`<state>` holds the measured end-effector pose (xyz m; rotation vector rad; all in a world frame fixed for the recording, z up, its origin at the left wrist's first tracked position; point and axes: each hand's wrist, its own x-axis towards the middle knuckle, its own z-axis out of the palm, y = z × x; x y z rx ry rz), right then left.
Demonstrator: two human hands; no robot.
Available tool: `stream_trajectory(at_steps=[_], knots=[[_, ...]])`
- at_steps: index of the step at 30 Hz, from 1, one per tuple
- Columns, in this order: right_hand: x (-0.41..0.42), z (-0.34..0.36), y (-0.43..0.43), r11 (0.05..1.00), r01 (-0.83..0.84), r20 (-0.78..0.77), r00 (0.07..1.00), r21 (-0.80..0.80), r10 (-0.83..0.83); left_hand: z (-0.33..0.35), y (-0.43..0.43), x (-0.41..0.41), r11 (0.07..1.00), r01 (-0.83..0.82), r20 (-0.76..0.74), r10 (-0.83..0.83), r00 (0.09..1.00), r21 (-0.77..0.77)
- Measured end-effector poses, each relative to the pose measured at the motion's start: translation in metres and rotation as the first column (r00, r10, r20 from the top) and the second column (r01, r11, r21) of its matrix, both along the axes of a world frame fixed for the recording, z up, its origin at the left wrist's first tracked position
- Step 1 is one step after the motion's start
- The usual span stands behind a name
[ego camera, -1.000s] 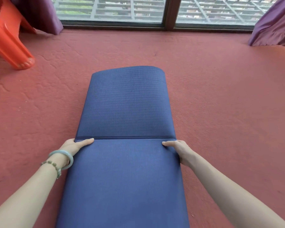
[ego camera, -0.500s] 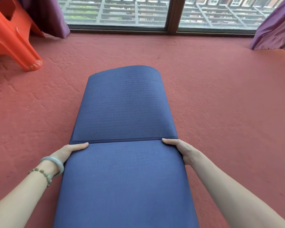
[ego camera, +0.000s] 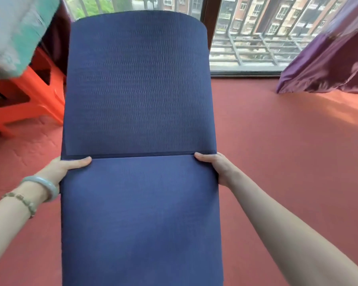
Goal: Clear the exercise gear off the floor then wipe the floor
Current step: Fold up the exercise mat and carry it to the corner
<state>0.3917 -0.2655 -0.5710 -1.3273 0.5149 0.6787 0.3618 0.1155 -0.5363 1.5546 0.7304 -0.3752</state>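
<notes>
Mat point(ego camera: 139, 89) of ribbed blue foam, folded flat, gripped by left hand point(ego camera: 65, 168) and right hand point(ego camera: 217, 168)

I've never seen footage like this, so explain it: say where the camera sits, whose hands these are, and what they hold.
There is no machine here. A person wears one wide-angle camera on the head, looking forward and down, so you see their own arms. The left hand and the right hand each grip a side edge of a folded blue exercise mat, thumbs on its front, holding it up before the camera. Behind it lies a red floor, with an orange plastic stool at left, a purple curtain at right and a window beyond.
</notes>
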Motion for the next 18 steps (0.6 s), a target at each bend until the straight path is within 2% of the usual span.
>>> stream_trajectory(at_steps=[6, 10, 14, 18], knots=[[-0.01, 0.23, -0.042, 0.995, 0.099, 0.045, 0.994, -0.033, -0.097, 0.236, -0.046, 0.028, 0.987, 0.151, 0.061, -0.147, 0.987, -0.057], [-0.039, 0.369, -0.079, 0.976, 0.208, 0.07, 0.977, -0.059, -0.204, 0.37, -0.081, 0.035, 0.966, 0.253, 0.077, -0.248, 0.966, -0.058], [-0.075, 0.468, -0.115, 0.943, 0.322, 0.141, 0.94, -0.079, -0.31, 0.457, -0.124, 0.027, 0.937, 0.336, 0.122, -0.324, 0.938, -0.096], [-0.125, 0.529, -0.152, 0.869, 0.478, 0.216, 0.868, -0.124, -0.447, 0.495, -0.172, 0.002, 0.918, 0.389, 0.104, -0.381, 0.919, -0.081]])
